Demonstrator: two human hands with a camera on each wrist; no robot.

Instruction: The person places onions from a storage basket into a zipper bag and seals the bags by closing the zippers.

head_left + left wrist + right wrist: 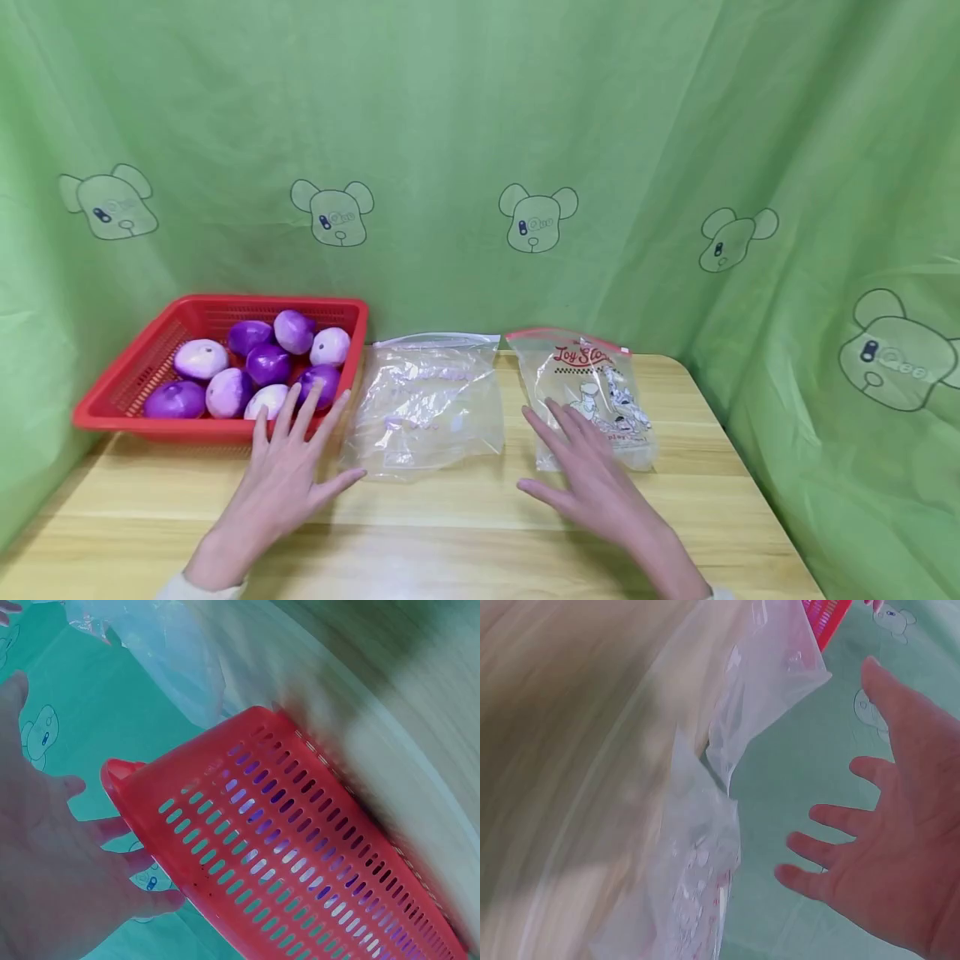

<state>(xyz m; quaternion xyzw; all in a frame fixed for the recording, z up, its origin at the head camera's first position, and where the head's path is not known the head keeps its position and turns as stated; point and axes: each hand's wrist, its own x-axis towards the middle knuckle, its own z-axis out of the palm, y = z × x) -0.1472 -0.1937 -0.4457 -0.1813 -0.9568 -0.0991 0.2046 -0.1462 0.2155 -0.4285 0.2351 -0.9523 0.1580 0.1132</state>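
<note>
Light wood-grain desk [420, 542], front edge out of frame; green curtain [450, 100] printed with outlined bear heads behind and at the sides.

Red plastic slotted basket [150, 423]: at the desk's back left corner. Contents: glossy, rounded purple-and-white vegetables [268, 364], nine visible, the nearest partly covered by the left hand's fingers.

Clear plastic bag with a white top strip [427, 408]: flat, near the middle of the back edge, right of the basket; its faint print is illegible.

Clear plastic bag with a red top strip [551, 383]: towards the back right corner; red "Toy Story" lettering, lower figures partly hidden by the right hand.

Left hand [288, 475]: fingers spread, over the basket's front right corner; contact with the rim cannot be told. Right hand [588, 479]: fingers spread, holding nothing, above the red-strip bag. Forearms cut off.

Left wrist view adds the basket's slotted outer wall, vegetables showing only as patches through it; right wrist view adds a gap between right hand and bag.
</note>
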